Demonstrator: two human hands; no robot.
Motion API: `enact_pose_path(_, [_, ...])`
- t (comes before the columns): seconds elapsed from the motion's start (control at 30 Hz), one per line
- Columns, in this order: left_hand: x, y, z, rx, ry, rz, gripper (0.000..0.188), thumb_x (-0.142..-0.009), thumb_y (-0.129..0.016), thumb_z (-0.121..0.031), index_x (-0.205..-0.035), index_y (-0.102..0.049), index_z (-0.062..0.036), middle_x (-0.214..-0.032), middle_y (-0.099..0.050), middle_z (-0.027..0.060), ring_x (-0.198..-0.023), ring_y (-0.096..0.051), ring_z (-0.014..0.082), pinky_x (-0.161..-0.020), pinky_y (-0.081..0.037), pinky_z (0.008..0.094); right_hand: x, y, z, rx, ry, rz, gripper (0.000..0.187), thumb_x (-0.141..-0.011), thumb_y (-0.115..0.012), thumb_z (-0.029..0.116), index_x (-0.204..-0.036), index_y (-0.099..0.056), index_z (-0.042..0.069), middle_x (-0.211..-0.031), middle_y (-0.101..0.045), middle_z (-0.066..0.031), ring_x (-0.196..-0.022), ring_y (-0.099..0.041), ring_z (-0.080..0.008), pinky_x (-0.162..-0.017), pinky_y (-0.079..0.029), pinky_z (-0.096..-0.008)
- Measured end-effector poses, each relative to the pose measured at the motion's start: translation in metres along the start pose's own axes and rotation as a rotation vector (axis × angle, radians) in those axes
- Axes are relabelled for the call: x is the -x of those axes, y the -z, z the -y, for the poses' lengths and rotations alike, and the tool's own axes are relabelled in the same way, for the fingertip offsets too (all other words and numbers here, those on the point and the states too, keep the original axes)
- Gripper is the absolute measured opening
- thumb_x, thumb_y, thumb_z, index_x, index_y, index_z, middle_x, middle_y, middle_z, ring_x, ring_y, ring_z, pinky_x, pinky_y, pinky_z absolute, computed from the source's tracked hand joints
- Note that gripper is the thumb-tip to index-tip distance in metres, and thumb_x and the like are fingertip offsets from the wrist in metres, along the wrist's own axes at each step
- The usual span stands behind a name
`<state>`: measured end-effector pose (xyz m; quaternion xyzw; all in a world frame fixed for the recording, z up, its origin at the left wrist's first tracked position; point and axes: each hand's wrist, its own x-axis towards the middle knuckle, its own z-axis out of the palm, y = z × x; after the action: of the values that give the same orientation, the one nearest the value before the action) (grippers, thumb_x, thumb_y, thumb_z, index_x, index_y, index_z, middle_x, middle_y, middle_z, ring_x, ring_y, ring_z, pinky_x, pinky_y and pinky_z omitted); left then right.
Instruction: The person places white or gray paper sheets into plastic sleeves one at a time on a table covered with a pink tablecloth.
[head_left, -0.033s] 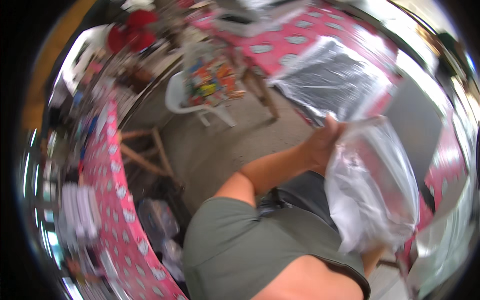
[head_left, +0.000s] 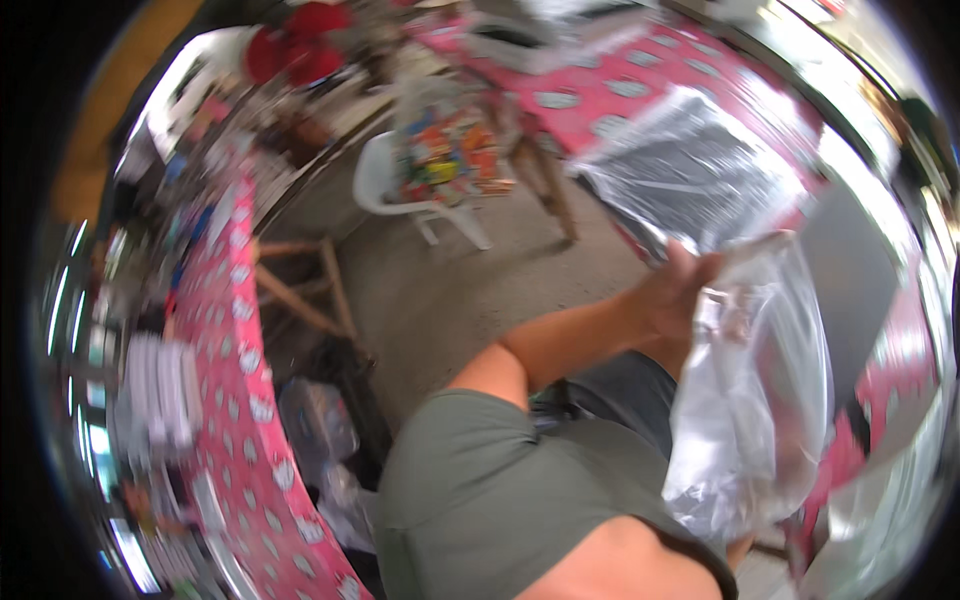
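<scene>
hands at clear plastic bag; colourful packets too blurred to read.

The clear plastic bag looks thinner and longer now. Its bottom reaches nearer to the person, and its right side has come in. The white chair and the left hand now show farther right.
</scene>
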<state>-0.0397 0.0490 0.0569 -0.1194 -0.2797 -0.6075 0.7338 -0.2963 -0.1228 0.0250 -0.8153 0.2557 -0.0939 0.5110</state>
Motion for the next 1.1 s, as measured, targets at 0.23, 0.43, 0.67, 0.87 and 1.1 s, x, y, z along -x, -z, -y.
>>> enact_pose_path(0.23, [0.034, 0.012, 0.004, -0.806, 0.676, -0.243, 0.023, -0.077, -0.066, -0.02, -0.083, -0.061, 0.0015, -0.071, -0.06, 0.006, -0.07, -0.057, 0.0116, -0.063, -0.044, 0.0263, -0.001, 0.013, -0.009, 0.004, 0.047, -0.134, 0.025, -0.079, -0.061, 0.02, -0.089, -0.06, -0.003, -0.082, -0.059, -0.0095, -0.073, -0.053, -0.0185, -0.068, -0.044, -0.0321])
enact_pose_path(0.43, [-0.01, -0.023, 0.0, -0.114, -0.2, 0.066, 0.034, -0.088, -0.048, -0.037, -0.086, -0.056, -0.004, -0.075, -0.058, 0.006, -0.073, -0.057, 0.0167, -0.075, -0.047, 0.0316, -0.019, 0.025, -0.008, 0.046, -0.032, -0.108, 0.027, -0.08, -0.061, 0.023, -0.087, -0.06, -0.003, -0.081, -0.058, -0.0094, -0.073, -0.051, -0.0188, -0.069, -0.043, -0.0328])
enact_pose_path(0.67, [0.028, 0.033, -0.01, -0.946, 0.566, -0.363, 0.02, -0.082, -0.058, -0.018, -0.084, -0.059, 0.0015, -0.077, -0.06, 0.0056, -0.071, -0.056, 0.013, -0.068, -0.045, 0.0275, -0.024, 0.034, -0.012, 0.007, -0.049, -0.116, 0.029, -0.08, -0.062, 0.026, -0.086, -0.06, -0.002, -0.079, -0.057, -0.0093, -0.073, -0.049, -0.0191, -0.069, -0.042, -0.0336])
enact_pose_path(0.87, [-0.021, 0.051, 0.011, -0.723, -0.139, -0.88, 0.019, -0.085, -0.057, -0.022, -0.079, -0.056, -0.0047, -0.071, -0.057, 0.0035, -0.061, -0.054, 0.0158, -0.062, -0.044, 0.0304, -0.032, 0.064, -0.021, -0.02, -0.055, -0.291, 0.031, -0.081, -0.063, 0.028, -0.084, -0.06, -0.002, -0.078, -0.056, -0.0091, -0.073, -0.048, -0.0193, -0.07, -0.041, -0.0343])
enact_pose_path(1.1, [-0.056, 0.121, 0.032, -1.704, -0.454, -1.039, 0.013, -0.077, -0.056, -0.008, -0.08, -0.052, 0.0039, -0.07, -0.054, 0.0227, -0.066, -0.053, 0.0355, -0.062, -0.042, 0.0406, -0.105, 0.082, -0.083, 0.57, -0.081, -0.742, 0.044, -0.079, -0.062, 0.035, -0.103, -0.06, -0.002, -0.087, -0.065, -0.0156, -0.078, -0.06, -0.0212, -0.074, -0.045, -0.0329])
